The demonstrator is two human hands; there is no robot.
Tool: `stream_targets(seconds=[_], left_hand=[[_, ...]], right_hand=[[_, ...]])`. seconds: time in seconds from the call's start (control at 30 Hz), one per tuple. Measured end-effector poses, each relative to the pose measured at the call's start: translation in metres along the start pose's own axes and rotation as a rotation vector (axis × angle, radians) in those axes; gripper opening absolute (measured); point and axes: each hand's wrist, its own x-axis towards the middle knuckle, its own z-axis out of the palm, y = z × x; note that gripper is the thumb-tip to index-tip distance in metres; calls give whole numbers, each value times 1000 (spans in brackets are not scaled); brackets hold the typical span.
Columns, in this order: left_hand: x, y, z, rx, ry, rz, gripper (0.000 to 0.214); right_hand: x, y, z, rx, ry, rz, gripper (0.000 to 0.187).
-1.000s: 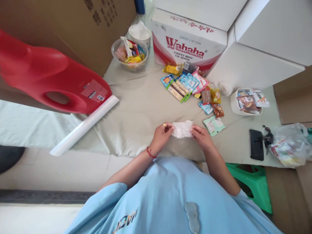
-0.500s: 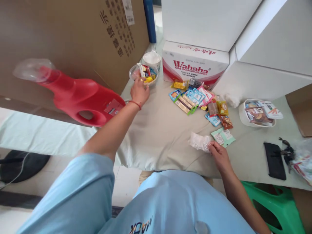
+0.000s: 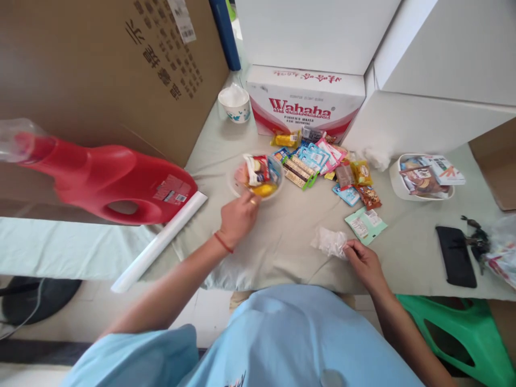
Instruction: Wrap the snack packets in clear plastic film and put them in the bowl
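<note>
My left hand [image 3: 241,217] is closed on the near rim of a clear round plastic bowl [image 3: 233,181], which holds several wrapped snacks [image 3: 258,171]. The hand hides part of the rim. Nearer the table's front edge, my right hand [image 3: 362,262] pinches the right end of a crumpled clear plastic bag [image 3: 331,242]. Just above that hand lies a pale green packet [image 3: 366,224]. A heap of wrapped snacks [image 3: 312,156] spreads between the bowl and this packet.
Behind the heap stands a Wahaba-style water carton [image 3: 306,105]. A paper cup [image 3: 235,105] sits at the back. Leftward are a red detergent bottle [image 3: 133,183] and a white tube [image 3: 161,242]. Rightward are a white box of packets [image 3: 403,185], a phone [image 3: 455,257] and keys [image 3: 479,242].
My left hand has drawn the bowl of snacks from beside the paper cup toward me and slightly right. The right hand still pinches the plastic bag in nearly the same place.
</note>
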Motion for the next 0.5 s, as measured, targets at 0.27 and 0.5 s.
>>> stream_targets(seconds=[0.27, 0.5], left_hand=[[-19, 64, 16, -184, -16, 217, 30], [83, 19, -25, -427, 223, -50, 30]], right_hand=[[10, -6, 9, -111, -24, -157, 33], [-10, 9, 14, -185, 130, -316, 25]])
